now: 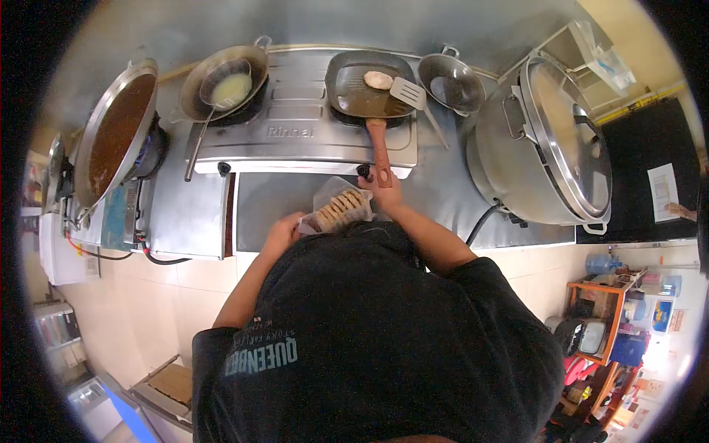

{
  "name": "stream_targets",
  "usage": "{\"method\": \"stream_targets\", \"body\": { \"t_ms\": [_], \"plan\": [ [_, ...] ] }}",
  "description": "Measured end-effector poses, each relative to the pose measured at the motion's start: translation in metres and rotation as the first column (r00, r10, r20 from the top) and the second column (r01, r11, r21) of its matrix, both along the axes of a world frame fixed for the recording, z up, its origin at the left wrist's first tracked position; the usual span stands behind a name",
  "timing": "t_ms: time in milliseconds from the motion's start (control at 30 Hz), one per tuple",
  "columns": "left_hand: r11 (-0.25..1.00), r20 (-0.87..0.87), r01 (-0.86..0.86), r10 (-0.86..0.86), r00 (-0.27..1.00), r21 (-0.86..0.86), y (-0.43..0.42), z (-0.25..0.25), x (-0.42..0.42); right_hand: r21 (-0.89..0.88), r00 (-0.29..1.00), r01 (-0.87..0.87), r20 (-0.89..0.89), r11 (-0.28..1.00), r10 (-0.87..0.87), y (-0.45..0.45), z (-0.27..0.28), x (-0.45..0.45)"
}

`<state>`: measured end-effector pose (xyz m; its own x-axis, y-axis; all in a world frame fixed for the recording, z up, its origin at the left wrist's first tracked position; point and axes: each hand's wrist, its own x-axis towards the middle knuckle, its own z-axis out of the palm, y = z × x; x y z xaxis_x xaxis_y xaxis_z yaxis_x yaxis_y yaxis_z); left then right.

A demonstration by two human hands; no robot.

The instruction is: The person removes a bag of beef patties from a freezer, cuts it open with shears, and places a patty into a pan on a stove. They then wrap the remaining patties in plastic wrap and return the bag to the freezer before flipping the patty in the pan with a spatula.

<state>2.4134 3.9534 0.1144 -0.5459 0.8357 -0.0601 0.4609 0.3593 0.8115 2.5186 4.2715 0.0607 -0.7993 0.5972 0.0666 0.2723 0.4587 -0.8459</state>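
A clear plastic bag (320, 220) holding a row of several flat, round, light-brown pieces (343, 207) is close to my body. My left hand (284, 232) is closed on the bag's left edge. My right hand (380, 193) is at the stove's front, its fingers at the black right knob (363, 170), below the brown handle (379, 151) of a square pan (353, 90). In that pan lies one pale, flat piece (378, 80), beside a slotted spatula (408, 94) resting across the pan's right rim.
A pan with a ladle (228, 88) sits on the left burner of the steel stove (289, 151). Farther left stands a wide pan of brown liquid (120, 131). A small wok (452, 83) and a large lidded pot (509, 140) are at the right.
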Motion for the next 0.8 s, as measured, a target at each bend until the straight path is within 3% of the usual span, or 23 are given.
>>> {"method": "stream_targets", "body": {
  "t_ms": [67,100,167,300,367,400,467,533,600,667,800],
  "plan": [
    [1.0,0.019,-0.003,0.004,1.0,-0.031,0.002,0.008,0.002,0.33,0.99,-0.024,0.138,0.944,-0.023,0.004,-0.002,0.0],
    [0.998,0.027,-0.005,0.006,1.0,-0.062,0.003,0.015,-0.001,0.331,0.991,-0.022,0.135,0.943,-0.024,0.009,0.0,0.003],
    [0.996,0.029,-0.043,0.045,0.999,-0.074,0.002,0.026,0.005,0.134,0.999,-0.049,-0.006,0.99,0.05,0.022,0.034,0.02],
    [0.996,0.047,-0.03,0.034,0.998,-0.088,-0.003,0.008,0.003,0.091,0.974,0.225,0.002,0.97,-0.226,0.111,0.039,0.045],
    [0.998,0.025,-0.003,0.005,1.0,-0.067,-0.002,0.001,-0.002,0.508,0.936,0.351,-0.206,0.786,-0.285,0.151,0.035,0.037],
    [0.999,0.003,0.014,-0.014,1.0,-0.047,-0.001,-0.001,-0.003,0.509,0.935,0.355,-0.21,0.785,-0.286,0.165,0.031,0.031],
    [0.997,0.032,-0.026,0.028,0.999,-0.079,-0.001,0.002,0.0,0.635,0.913,0.392,-0.182,0.666,-0.364,0.189,0.01,0.018],
    [0.991,0.053,-0.075,0.081,0.995,-0.11,0.003,0.012,0.0,0.543,0.916,0.401,-0.211,0.738,-0.342,0.221,-0.034,0.004],
    [0.964,0.067,-0.092,0.112,0.991,-0.248,0.009,0.028,0.001,0.446,0.918,0.393,-0.241,0.804,-0.315,0.242,-0.045,-0.004],
    [0.98,0.052,-0.077,0.088,0.995,-0.181,0.011,0.029,-0.001,0.266,0.923,0.361,0.035,0.894,-0.383,0.246,-0.04,-0.006],
    [0.989,0.05,-0.074,0.081,0.995,-0.126,0.011,0.021,-0.003,0.356,0.933,0.339,-0.006,0.871,-0.361,0.215,-0.005,0.003]
  ]
}}
